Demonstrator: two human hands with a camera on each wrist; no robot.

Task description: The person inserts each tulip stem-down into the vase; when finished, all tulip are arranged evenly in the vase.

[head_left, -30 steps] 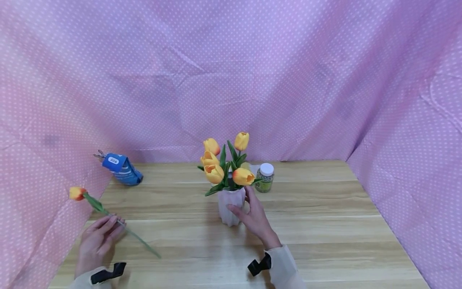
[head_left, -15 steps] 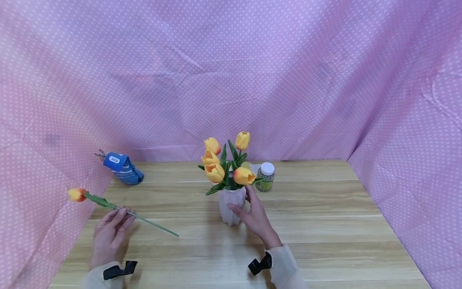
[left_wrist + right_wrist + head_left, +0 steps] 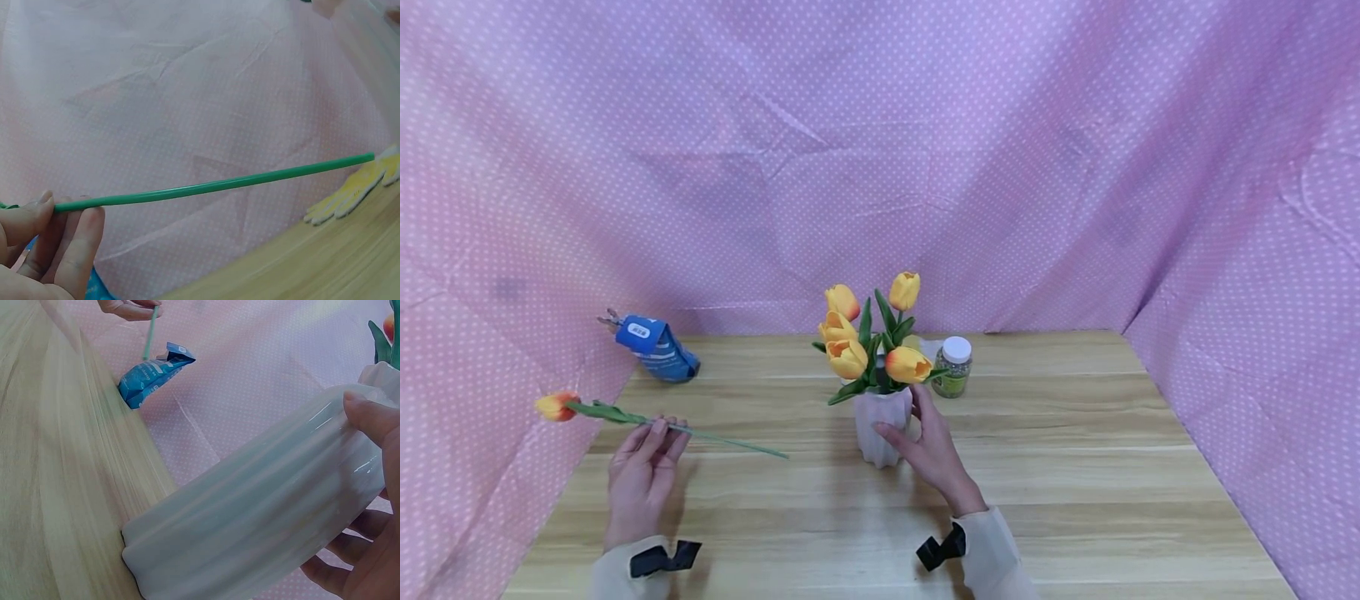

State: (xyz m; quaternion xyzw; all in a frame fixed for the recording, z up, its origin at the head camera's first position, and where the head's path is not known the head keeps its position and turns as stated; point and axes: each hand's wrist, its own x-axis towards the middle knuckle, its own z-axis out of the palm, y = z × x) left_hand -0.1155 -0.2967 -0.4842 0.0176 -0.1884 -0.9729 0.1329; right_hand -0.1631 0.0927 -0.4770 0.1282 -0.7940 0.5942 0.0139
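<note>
My left hand (image 3: 643, 475) pinches the green stem (image 3: 206, 186) of a single tulip. Its orange-yellow bloom (image 3: 557, 407) points left and the bare stem end points right, toward the vase. The tulip lies nearly level above the left part of the table. A white fluted vase (image 3: 880, 429) stands upright at the middle of the table, holding several yellow tulips (image 3: 847, 359) with green leaves. My right hand (image 3: 934, 450) grips the vase from its right side, thumb on the front near the rim and fingers round the back, as the right wrist view shows.
Behind and right of the vase stands a jar (image 3: 952, 367) with a white lid. A yellow and white glove (image 3: 350, 192) lies at the back, mostly hidden by the flowers in the head view. A blue bag (image 3: 664, 354) stands at the back left, before the pink dotted cloth (image 3: 880, 167).
My left hand has moved right and away from me with the tulip, whose stem has swung from slanting down to nearly level. The right hand stays on the vase.
</note>
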